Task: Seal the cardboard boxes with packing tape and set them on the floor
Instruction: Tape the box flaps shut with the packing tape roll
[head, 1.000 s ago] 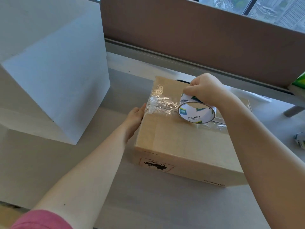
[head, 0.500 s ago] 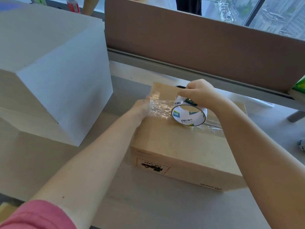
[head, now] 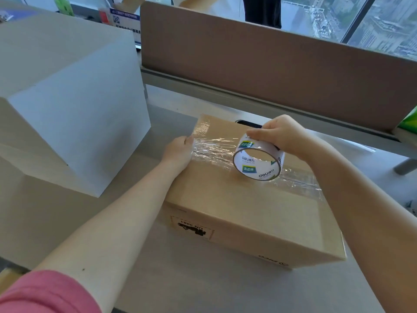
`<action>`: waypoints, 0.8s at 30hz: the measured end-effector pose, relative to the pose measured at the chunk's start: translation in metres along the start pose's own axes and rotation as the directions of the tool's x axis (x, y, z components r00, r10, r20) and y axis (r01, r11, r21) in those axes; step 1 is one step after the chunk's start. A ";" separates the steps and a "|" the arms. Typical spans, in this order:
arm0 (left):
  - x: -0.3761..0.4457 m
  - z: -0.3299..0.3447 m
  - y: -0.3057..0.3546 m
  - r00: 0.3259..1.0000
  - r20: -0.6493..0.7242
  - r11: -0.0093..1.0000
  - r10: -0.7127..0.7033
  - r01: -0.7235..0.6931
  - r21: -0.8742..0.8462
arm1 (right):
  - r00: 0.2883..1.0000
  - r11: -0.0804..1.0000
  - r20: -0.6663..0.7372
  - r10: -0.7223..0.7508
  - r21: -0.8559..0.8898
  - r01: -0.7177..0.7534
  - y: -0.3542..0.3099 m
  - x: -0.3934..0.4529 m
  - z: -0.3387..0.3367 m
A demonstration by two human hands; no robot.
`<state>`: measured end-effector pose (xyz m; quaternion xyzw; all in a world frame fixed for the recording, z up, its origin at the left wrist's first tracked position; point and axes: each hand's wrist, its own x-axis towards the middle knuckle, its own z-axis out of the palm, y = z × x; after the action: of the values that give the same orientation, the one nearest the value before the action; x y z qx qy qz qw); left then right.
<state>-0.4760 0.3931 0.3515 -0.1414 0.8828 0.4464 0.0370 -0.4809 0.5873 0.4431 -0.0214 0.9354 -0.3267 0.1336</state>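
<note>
A brown cardboard box (head: 243, 213) lies flat on the desk in front of me, its flaps closed. Clear packing tape (head: 214, 146) runs wrinkled along its top seam. My right hand (head: 279, 134) grips a white tape roll (head: 258, 162) that stands on edge on the box top, over the seam. My left hand (head: 179, 150) presses flat on the free end of the tape at the box's left edge. More clear tape shows on the seam to the right of the roll.
A large white box (head: 74, 105) stands on the desk to the left, close to the brown box. A brown partition (head: 270, 71) runs along the desk's far side. A green item (head: 408, 120) sits at the right edge. A black object peeks out behind the brown box.
My left hand moved from the box's left side up onto the tape end at the top edge. The roll shifted slightly along the seam, and the view tilted upward.
</note>
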 end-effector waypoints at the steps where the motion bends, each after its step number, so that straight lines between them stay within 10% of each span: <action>1: -0.001 0.000 0.001 0.999 -0.021 0.999 0.031 -0.030 0.033 | 1.000 0.999 0.010 0.011 -0.033 -0.011 0.000 -0.001 -0.001; 8: -0.018 0.005 0.009 0.920 0.013 0.847 0.391 -0.366 0.385 | 0.998 0.998 0.062 -0.002 -0.063 0.006 0.005 -0.001 -0.003; 17: -0.018 0.006 0.009 0.922 0.339 0.663 0.188 -0.374 0.649 | 0.988 0.833 0.105 -0.112 0.551 0.036 0.049 -0.010 0.003; 24: -0.021 0.004 0.015 0.920 0.367 0.558 0.141 -0.380 0.738 | 0.997 0.996 -0.041 -0.068 0.048 0.070 0.051 -0.013 -0.027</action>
<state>-0.4600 0.4093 0.3645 0.0845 0.9853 0.0205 0.1470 -0.4733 0.6456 0.4348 -0.0439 0.9283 -0.3543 0.1041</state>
